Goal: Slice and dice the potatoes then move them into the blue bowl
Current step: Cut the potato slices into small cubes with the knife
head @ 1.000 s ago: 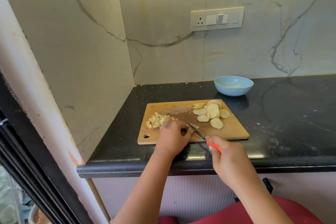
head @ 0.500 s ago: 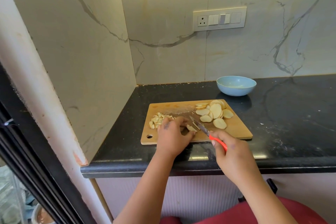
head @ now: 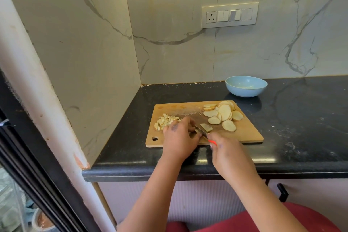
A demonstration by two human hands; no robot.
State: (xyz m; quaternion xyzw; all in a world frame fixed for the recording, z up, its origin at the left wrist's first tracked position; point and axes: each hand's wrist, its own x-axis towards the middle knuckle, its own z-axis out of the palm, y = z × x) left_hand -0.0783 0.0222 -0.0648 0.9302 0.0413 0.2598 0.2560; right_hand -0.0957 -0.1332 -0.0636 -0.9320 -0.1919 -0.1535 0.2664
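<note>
**Dicing in progress on the cutting board, bowl set behind**

We note a wooden cutting board (head: 244,133) lying flat on the black worktop (head: 301,128), its hanging hole at the near left corner. On the far right part of the board sits a loose overlapping heap of potato slices (head: 224,114), pale with thin brown skin edges. On the left part lies a small pile of diced potato (head: 166,120), well apart from the slices.

Between the two heaps, near the board's front edge, we see one single slice (head: 206,127) being worked. The left hand (head: 178,137) rests on the board just left of it, its fingers (head: 185,121) curled downward with the tips against the board at the slice's left side; we cannot tell whether they pinch a piece, since the hand hides what lies under it. The right hand (head: 227,152) grips the knife (head: 204,132) by its orange handle, fingers wrapped tight around it, only a short strip of orange showing. The blade points away and to the left, its edge down across the single slice.

The blue bowl (head: 246,86) stands upright on the worktop behind the board's far right corner, near it but not touching, close to the marble wall (head: 188,52). A switch plate (head: 229,15) is mounted on that wall above the bowl.
</note>
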